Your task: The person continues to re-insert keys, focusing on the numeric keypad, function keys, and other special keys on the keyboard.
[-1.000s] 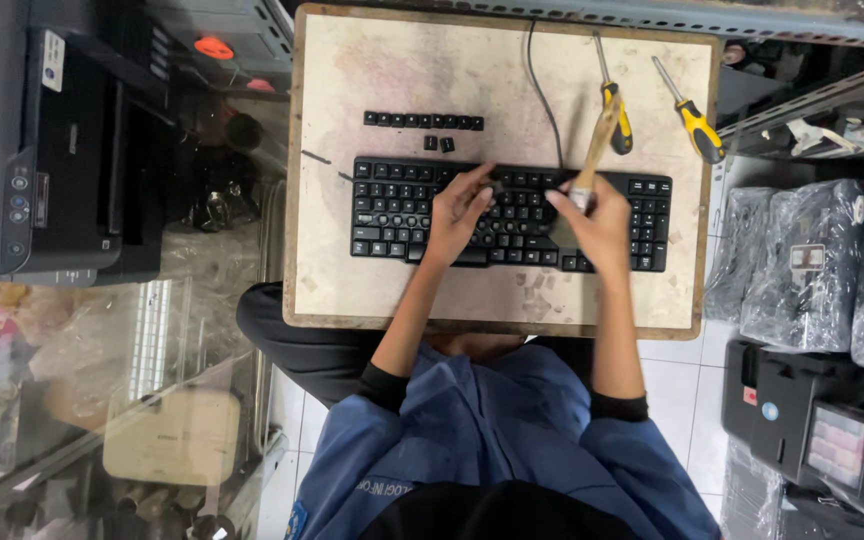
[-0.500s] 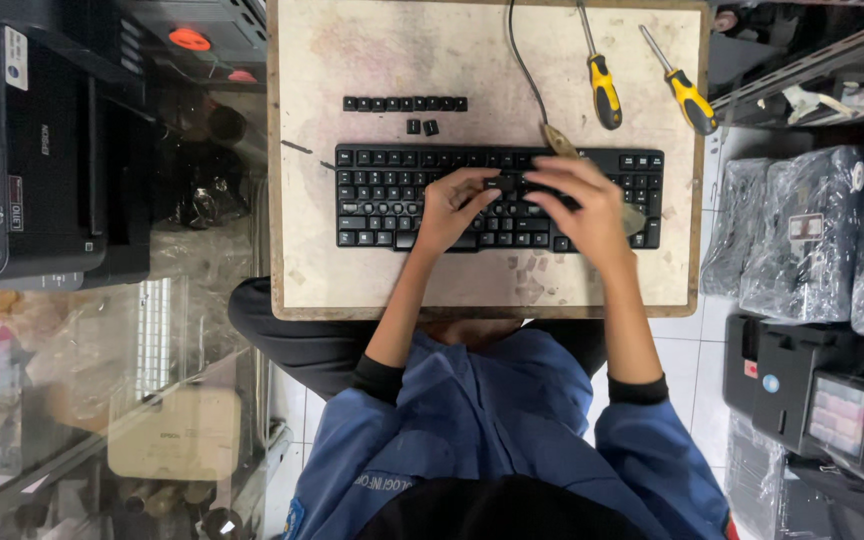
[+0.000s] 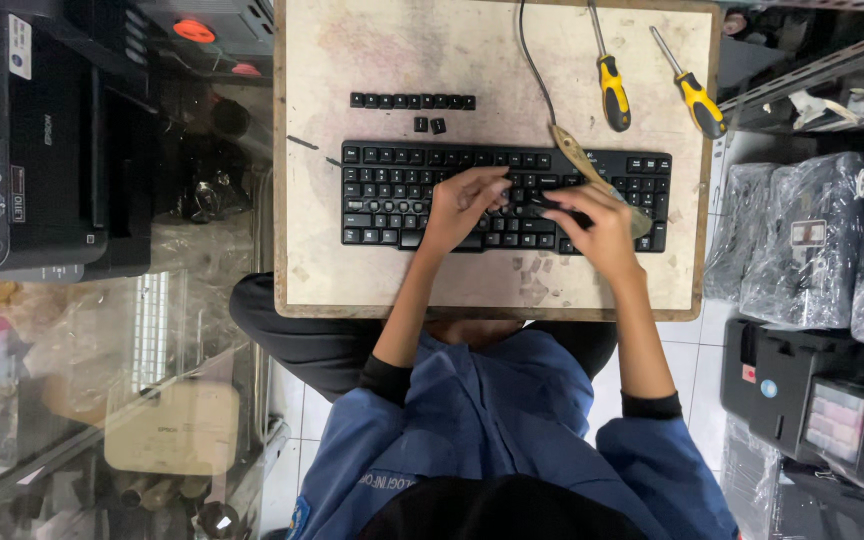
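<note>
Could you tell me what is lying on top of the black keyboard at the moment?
Both hands rest on the keyboard: the left hand on its middle keys, the right hand holding a small dark tool and a wooden-handled brush. The keys beneath the hands are covered.

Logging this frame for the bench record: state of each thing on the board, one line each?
keyboard: flat on the board, some keycaps off
loose keycaps: in a row above the keyboard, two more below the row
brush: lying slanted across the keyboard, under the right hand
left hand: fingers on the keys
right hand: pinching a small dark piece
two screwdrivers: lying unused
</note>
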